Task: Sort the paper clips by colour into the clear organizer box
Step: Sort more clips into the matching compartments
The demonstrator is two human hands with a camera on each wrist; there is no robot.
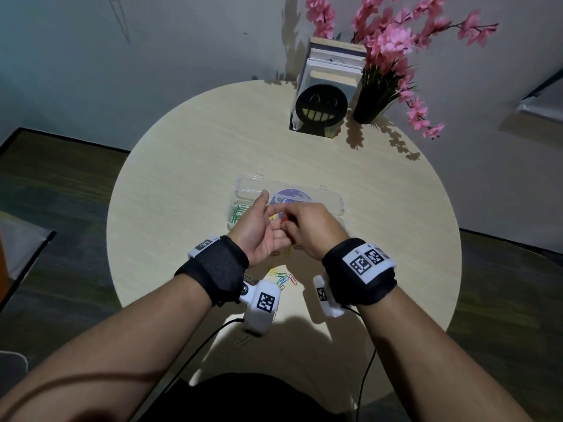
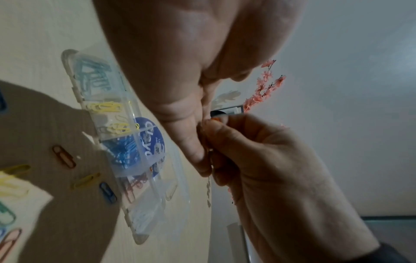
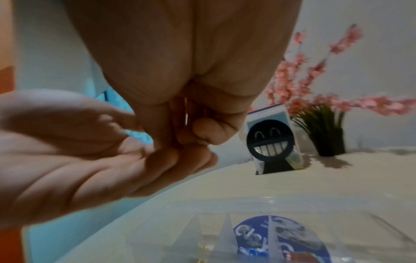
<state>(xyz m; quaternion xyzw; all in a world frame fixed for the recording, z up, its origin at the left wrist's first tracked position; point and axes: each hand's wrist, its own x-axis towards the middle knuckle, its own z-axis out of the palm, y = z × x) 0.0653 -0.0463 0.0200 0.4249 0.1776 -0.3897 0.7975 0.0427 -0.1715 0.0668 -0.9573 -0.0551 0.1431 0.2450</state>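
Frame ctr, above the clear box (image 1: 332,200) on the round table (image 1: 182,166): left hand (image 1: 259,229) palm-up w/ fingers relaxed, right hand (image 1: 307,228) pinching a red clip (image 1: 284,221) at left fingertips; sorted clips in box compartments, loose clips (image 1: 281,277) lower ctr betw. wrists.

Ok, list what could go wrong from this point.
1. The right hand pinches a small red clip above the left hand; it may slip and drop into the wrong compartment of the organizer box.
2. Loose clips lie under the wrists; a wrist camera or cable could sweep them off the table.
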